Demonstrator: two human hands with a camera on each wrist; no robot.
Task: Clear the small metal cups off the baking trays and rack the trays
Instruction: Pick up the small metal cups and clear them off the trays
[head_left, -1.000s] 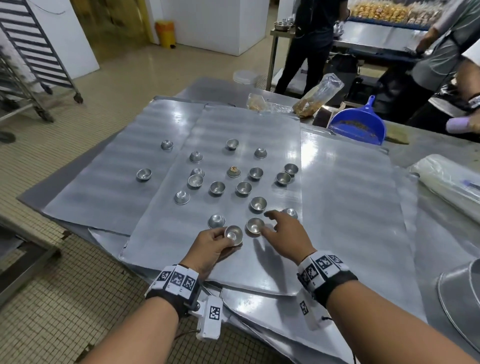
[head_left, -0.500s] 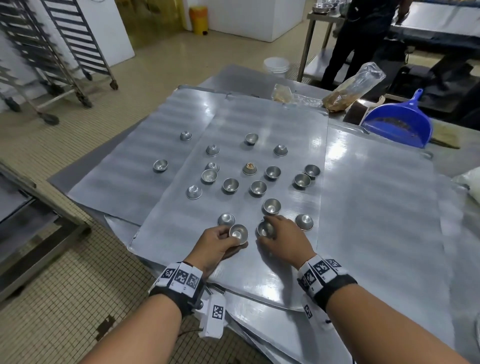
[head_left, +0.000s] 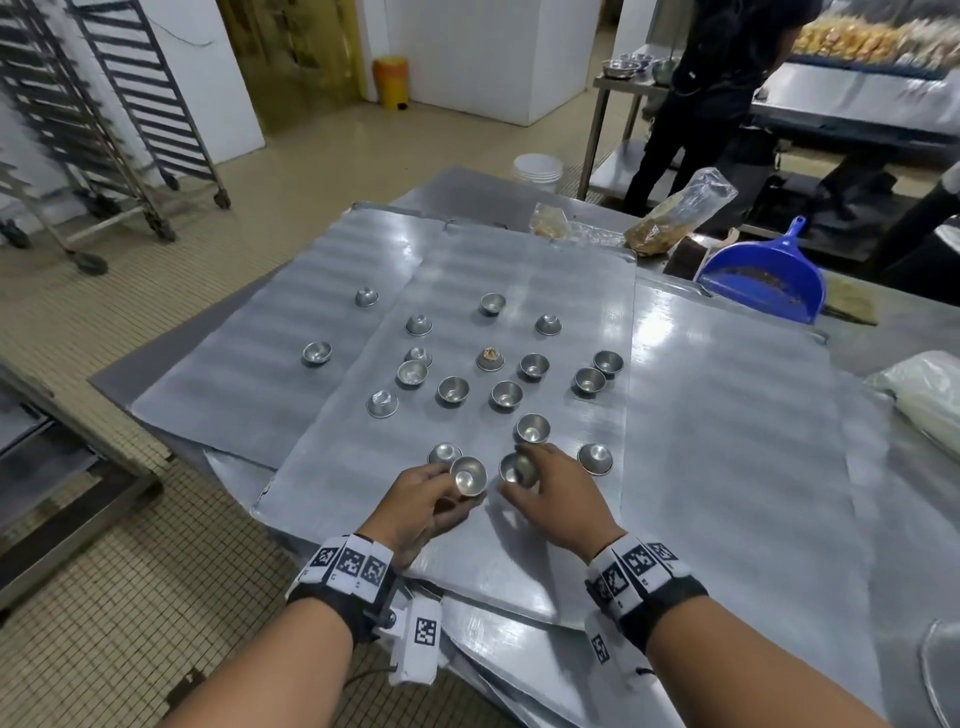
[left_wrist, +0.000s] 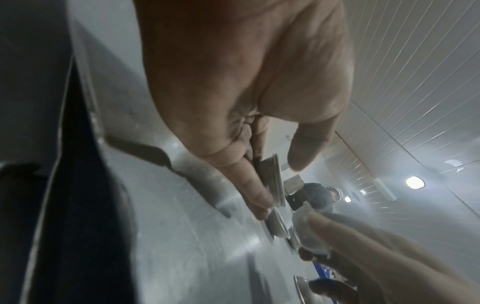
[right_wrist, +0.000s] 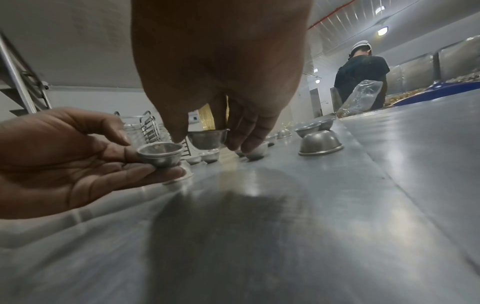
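Observation:
Several small metal cups lie scattered on the top baking tray (head_left: 519, 561), some upright, some upside down. My left hand (head_left: 415, 501) holds a short stack of cups (head_left: 467, 475) (right_wrist: 160, 153) between thumb and fingers, just above the tray's near part. My right hand (head_left: 550, 493) pinches another cup (head_left: 515, 468) (right_wrist: 207, 139) from above and has it lifted a little off the tray, right beside the left hand's stack. One upside-down cup (head_left: 595, 458) sits to the right of my right hand. Another upright cup (head_left: 533, 428) stands just beyond it.
More trays (head_left: 249, 384) are stacked under and beside the top one on a steel table. A blue dustpan (head_left: 763, 280) and plastic bags (head_left: 675, 213) lie at the far edge. Wheeled tray racks (head_left: 104, 119) stand at the far left. A person (head_left: 722, 78) works at another table behind.
My right hand closed on the cup beside the left hand's stack and raised it off the tray. The left hand stayed in place with its cups. The head view shifted.

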